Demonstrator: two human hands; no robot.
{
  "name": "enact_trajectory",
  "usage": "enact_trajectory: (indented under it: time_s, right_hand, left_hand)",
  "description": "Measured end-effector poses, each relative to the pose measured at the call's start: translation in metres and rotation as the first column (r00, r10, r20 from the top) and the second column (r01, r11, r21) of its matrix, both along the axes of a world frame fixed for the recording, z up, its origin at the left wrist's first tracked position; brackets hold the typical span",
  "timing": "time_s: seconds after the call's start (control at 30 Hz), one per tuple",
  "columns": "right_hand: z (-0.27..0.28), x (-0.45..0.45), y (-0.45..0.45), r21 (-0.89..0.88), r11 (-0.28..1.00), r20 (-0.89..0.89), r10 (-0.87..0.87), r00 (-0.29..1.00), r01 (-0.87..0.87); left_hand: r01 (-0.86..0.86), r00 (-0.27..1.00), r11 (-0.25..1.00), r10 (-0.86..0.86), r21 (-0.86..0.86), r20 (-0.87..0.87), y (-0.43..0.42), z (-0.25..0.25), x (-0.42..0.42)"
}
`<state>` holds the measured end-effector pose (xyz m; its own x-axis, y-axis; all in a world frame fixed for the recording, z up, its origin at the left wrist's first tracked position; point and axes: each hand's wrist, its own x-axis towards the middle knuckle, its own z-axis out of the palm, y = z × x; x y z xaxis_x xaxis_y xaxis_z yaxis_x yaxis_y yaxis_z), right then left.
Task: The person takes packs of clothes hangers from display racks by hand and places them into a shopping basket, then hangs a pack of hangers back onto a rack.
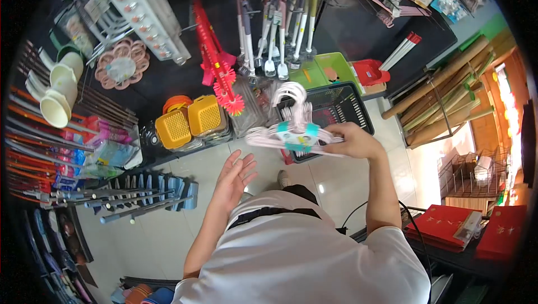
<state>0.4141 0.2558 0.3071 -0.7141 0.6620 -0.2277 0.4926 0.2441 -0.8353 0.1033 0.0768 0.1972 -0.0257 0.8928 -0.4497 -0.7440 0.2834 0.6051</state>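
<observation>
A bundle of pale pink clothes hangers [263,137], bound with a teal and white label band, is held up in front of me. My right hand [357,141] grips the bundle at its right end, with the hooks pointing away from me. My left hand [233,176] is held apart from the hangers, lower and to their left, with its fingers spread and nothing in it. Beneath and behind the bundle is a black plastic basket [365,114], partly hidden by the hangers.
Yellow baskets [209,114] stand at the shelf's foot. Red brushes [216,60] and white-handled brushes [281,52] hang from the black rack. Blue mop heads [182,192] project from the left. Red packets [443,226] lie at right, below rolled mats [448,96].
</observation>
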Motion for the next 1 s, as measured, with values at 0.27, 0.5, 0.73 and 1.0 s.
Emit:
enact_trajectory:
  time_s: [0.27,0.5,0.73,1.0]
  right_hand:
    - [-0.079,0.12,0.055,0.137,0.884,0.298,-0.466,0.833,0.446]
    - [-0.255,0.128,0.104,0.21,0.824,0.318,-0.567,0.76,0.527]
    - [-0.369,0.104,0.118,0.129,0.771,0.288,-0.631,0.72,0.624]
    - [-0.402,0.077,0.111,0.002,0.782,0.207,-0.61,0.765,0.623]
  left_hand:
    - [0.052,0.998,0.995,-0.054,-0.081,-0.022,0.032,-0.02,0.051]
    - [0.029,0.997,0.979,-0.043,-0.202,-0.064,0.04,-0.035,0.079]
    - [-0.012,0.993,0.967,-0.018,-0.254,-0.115,0.038,-0.034,0.09]
    - [-0.003,0.986,0.946,-0.051,-0.324,-0.157,0.037,-0.035,0.093]
